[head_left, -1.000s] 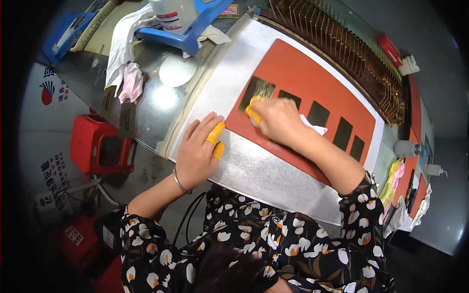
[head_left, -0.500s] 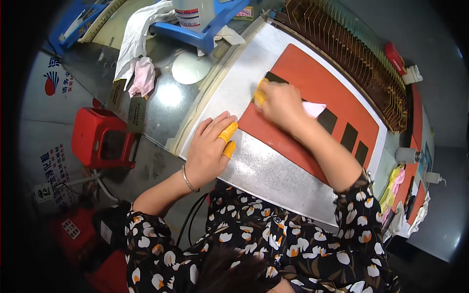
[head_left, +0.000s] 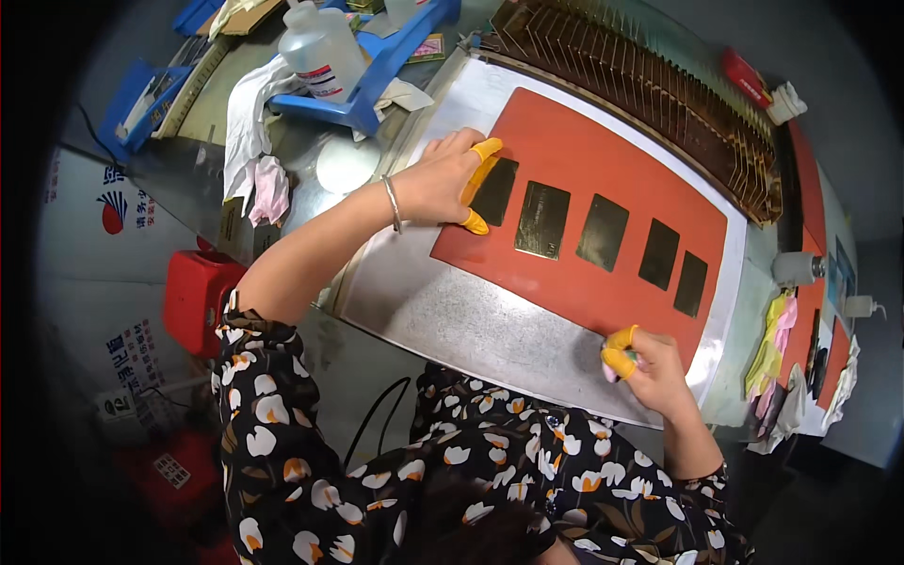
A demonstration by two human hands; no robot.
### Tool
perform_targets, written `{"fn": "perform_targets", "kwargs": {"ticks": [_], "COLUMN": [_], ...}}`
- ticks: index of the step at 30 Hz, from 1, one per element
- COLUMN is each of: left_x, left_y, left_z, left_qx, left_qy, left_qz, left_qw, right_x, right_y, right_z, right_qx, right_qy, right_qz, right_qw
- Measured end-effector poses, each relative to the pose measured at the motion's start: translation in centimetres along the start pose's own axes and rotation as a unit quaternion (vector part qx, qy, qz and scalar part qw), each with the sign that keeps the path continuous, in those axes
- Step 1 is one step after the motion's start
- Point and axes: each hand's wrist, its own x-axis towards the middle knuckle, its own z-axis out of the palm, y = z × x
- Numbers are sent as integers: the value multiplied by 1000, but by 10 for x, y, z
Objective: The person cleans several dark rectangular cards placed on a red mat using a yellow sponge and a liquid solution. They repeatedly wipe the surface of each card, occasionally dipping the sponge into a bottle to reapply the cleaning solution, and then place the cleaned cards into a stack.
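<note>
Several dark, shiny rectangular plates lie in a row on a red mat (head_left: 603,169). My left hand (head_left: 447,184), with yellow finger cots on thumb and forefinger, reaches across to the leftmost dark plate (head_left: 496,193). The thumb is at its near end and the forefinger at its far end, gripping it. Beside it lie a second plate (head_left: 543,218) and a middle plate (head_left: 603,233). Over the mat's near right edge my right hand (head_left: 654,372), also in yellow finger cots, is closed on a pink cloth (head_left: 610,369), mostly hidden by the fingers.
Along the far side stands a brown rack (head_left: 650,104) of upright thin plates. A blue tray (head_left: 353,113) with a clear plastic bottle (head_left: 322,56) is at the far left, near white cloths. Yellow and pink cloths (head_left: 770,348) hang at the right. A red stool (head_left: 202,301) stands left of the table.
My right hand has drawn back from the leftmost plate to the near right with the pink cloth. My left hand has moved from the table edge to that plate. All plates are now uncovered.
</note>
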Motion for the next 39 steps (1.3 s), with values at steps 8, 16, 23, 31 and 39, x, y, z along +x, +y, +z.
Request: {"fn": "perform_targets", "kwargs": {"ticks": [8, 16, 23, 31, 39], "left_x": [-7, 57, 237, 323, 290], "left_y": [31, 114, 180, 207, 196], "left_z": [-11, -48, -33, -2, -6], "left_qx": [208, 119, 212, 307, 230], "left_qy": [27, 163, 53, -69, 30], "left_qz": [30, 143, 198, 168, 228], "left_qw": [977, 969, 955, 934, 946], "right_x": [-43, -56, -50, -54, -52], "right_y": [30, 77, 114, 124, 120], "right_z": [-35, -88, -101, -102, -101], "right_qx": [1, 92, 234, 210, 243], "right_qy": [115, 150, 198, 167, 175], "right_qz": [-25, 76, -18, -39, -42], "right_qw": [993, 981, 952, 963, 953]}}
